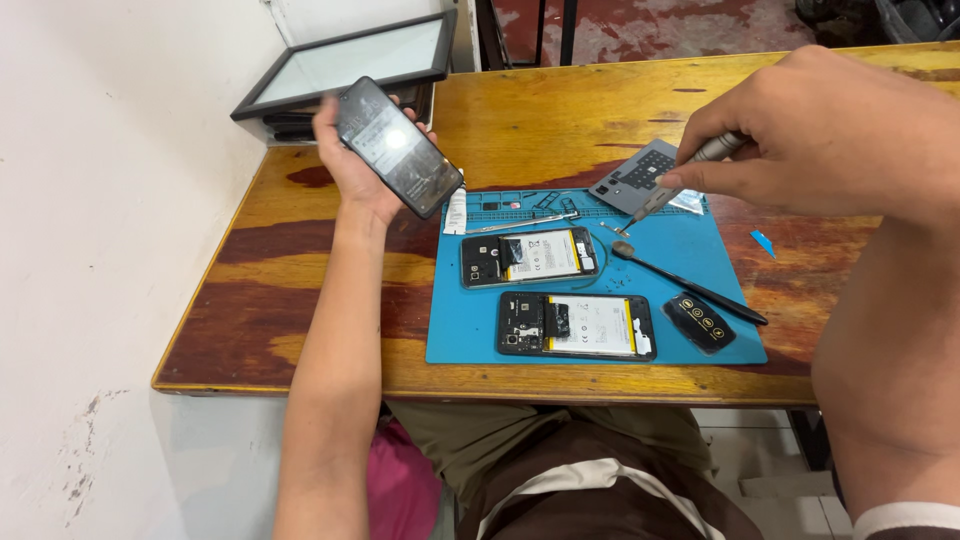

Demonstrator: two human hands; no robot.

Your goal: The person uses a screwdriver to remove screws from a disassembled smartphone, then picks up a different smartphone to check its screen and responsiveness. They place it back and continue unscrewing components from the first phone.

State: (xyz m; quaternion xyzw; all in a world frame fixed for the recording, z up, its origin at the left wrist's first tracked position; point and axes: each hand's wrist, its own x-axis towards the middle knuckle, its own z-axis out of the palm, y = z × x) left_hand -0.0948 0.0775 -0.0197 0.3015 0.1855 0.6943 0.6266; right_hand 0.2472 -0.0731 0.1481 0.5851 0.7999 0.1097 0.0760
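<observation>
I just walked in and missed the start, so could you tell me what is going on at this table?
A person sits at a wooden table with a blue mat on it. The left hand holds a dark phone up, clear of the table. The right hand grips a screwdriver, its tip pointing down over the mat. Two opened phones lie on the mat with their batteries showing, beside a black tool.

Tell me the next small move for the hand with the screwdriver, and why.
Probably lower the screwdriver in the right hand toward the upper opened phone on the blue mat: its tip hovers above the mat, and the left hand is occupied holding another phone.
</observation>
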